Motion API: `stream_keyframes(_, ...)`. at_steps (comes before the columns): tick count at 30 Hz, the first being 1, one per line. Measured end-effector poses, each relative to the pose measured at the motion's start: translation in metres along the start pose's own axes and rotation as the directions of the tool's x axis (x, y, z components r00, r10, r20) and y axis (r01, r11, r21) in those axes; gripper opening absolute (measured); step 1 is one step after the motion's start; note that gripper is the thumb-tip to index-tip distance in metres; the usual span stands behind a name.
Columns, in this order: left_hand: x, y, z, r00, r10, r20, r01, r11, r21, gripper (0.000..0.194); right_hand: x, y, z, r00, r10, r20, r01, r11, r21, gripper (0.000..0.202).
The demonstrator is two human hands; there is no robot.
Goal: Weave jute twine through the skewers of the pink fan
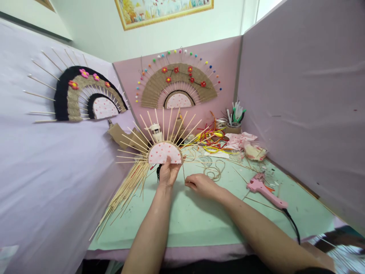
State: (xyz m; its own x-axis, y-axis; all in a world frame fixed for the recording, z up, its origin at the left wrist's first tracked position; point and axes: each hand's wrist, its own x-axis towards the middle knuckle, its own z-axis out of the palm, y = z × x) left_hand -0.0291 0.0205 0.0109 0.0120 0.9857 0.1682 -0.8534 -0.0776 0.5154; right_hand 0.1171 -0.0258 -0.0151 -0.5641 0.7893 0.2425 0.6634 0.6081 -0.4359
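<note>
A half-round pink piece with red dots is held up over the table, its straight edge down. Thin wooden sticks fan out from its curved rim. My left hand grips the piece at the lower edge, thumb on its front. Closed in a pinch, my right hand is below and to the right. Between its fingertips is a brown twine that hangs from the right corner of the piece. A loose coil of the twine lies on the table behind my right hand.
A pink glue gun lies at right with its black cord. Wooden sticks are heaped at left. Coloured pipe cleaners and a pot of tools stand behind. Finished fans hang on the panels.
</note>
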Motion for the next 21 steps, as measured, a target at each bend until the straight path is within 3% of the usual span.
stream_keyframes(6,-0.0018,-0.0044,-0.0028,0.999,0.026,0.029,-0.030,0.993,0.117,0.045,-0.0020,-0.0024,-0.0042,1.000,-0.007,-0.004,0.007,1.000,-0.007,0.020)
stream_keyframes(11,-0.0036,-0.0054,0.0003,0.999,0.040,0.017,-0.042,0.989,0.143,0.043,-0.0019,-0.0006,-0.0031,1.000,-0.019,0.001,0.019,1.000,-0.018,0.020)
stream_keyframes(17,-0.0075,-0.0023,0.0062,0.993,-0.074,0.089,0.058,0.984,0.171,0.035,-0.0014,0.0002,-0.0010,1.000,-0.021,0.014,0.022,0.999,-0.024,0.018)
stream_keyframes(21,-0.0063,0.0008,0.0053,0.995,-0.051,0.081,0.037,0.985,0.166,0.033,-0.0037,0.0020,-0.0073,1.000,-0.026,-0.006,0.026,0.999,0.035,0.018)
